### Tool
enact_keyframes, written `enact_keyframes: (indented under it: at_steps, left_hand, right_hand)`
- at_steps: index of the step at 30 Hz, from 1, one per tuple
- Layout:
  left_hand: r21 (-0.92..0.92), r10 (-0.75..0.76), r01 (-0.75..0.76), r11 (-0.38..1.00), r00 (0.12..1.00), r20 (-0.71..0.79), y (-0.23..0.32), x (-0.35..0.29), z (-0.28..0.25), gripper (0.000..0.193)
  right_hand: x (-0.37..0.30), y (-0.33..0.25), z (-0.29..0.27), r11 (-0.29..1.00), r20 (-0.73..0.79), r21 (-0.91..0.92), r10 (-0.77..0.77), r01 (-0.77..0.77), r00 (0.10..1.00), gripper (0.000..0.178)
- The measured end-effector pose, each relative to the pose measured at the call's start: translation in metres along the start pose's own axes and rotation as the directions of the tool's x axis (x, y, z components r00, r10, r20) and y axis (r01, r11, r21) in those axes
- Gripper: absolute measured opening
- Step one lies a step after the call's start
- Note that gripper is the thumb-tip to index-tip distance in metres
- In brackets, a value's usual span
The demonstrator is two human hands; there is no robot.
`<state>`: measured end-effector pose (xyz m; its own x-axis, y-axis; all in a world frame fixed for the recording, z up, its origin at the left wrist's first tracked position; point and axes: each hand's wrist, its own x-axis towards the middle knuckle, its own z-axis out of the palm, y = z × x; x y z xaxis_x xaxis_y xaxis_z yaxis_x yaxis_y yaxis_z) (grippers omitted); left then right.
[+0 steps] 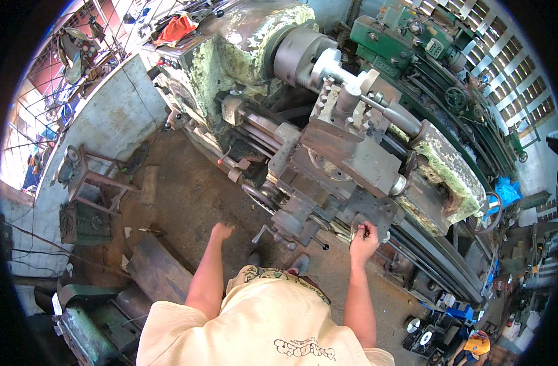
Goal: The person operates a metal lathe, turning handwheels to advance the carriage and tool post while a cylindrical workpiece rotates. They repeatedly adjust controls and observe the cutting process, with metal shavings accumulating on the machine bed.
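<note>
A large lathe (327, 165) with chipped pale paint fills the upper middle. My right hand (365, 241) is at the near right corner of its carriage (327, 198), fingers pinched together beside the metal edge. Whatever they grip is too small to make out. My left hand (224, 230) hangs lower, over the floor, left of the crank handle (266, 236). Its fingers are curled in, and nothing shows in them. A bright metal workpiece (329, 64) sits at the chuck (300, 56), with the tailstock (443, 174) to its right. The tool post (346, 100) stands close by.
A second, green lathe (382, 46) stands behind on the right. A wooden stool frame (99, 180) and a dark metal box (85, 223) are at the left. Green machinery (86, 329) lies lower left. Another person in an orange top (476, 348) is at lower right.
</note>
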<state>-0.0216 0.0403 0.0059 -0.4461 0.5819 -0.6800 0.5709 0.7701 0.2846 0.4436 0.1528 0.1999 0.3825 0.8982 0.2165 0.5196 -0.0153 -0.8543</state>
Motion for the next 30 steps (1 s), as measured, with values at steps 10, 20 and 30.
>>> enact_keyframes:
  at_steps: [10,20,30]
  left_hand:
    - [-0.195,-0.413,0.518,0.833,0.816,0.404,-0.128,-0.06,0.093,0.05]
    - [0.012,-0.071,0.071,0.997,0.997,0.042,-0.03,-0.029,0.03,0.059]
    - [-0.381,0.248,-0.37,0.847,0.911,-0.33,0.142,-0.094,-0.074,0.074]
  right_hand:
    - [0.0,-0.003,-0.001,0.999,0.014,-0.021,0.03,-0.03,0.999,0.018]
    - [0.0,-0.002,-0.001,0.997,0.011,-0.07,-0.009,0.01,1.0,0.015]
    - [-0.002,-0.016,-0.005,0.997,0.0,-0.052,0.056,-0.056,0.998,0.017]
